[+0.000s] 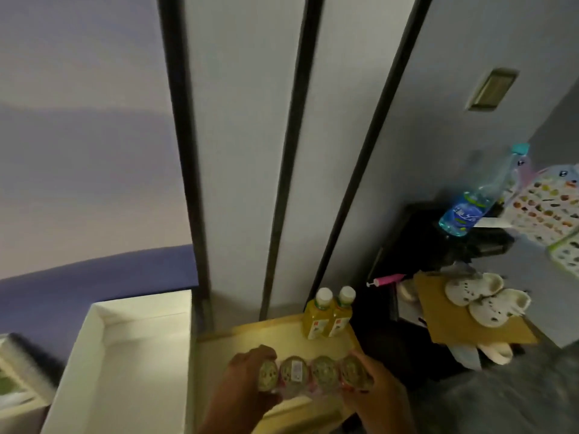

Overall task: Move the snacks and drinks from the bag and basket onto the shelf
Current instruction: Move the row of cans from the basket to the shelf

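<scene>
I hold a row of small foil-topped drink bottles [310, 372], joined in one pack, low over the pale wooden shelf [250, 339]. My left hand [241, 386] grips the pack's left end and my right hand [376, 389] grips its right end. Two yellow juice bottles [327, 314] with white caps stand upright side by side at the shelf's back right corner. The bag and the basket are out of view.
A white open box [125, 355] stands left of the shelf. Dark vertical posts [188, 183] rise behind it. To the right, a blue-labelled water bottle [470, 208] stands on dark furniture, with white slippers [482, 299] on cardboard below.
</scene>
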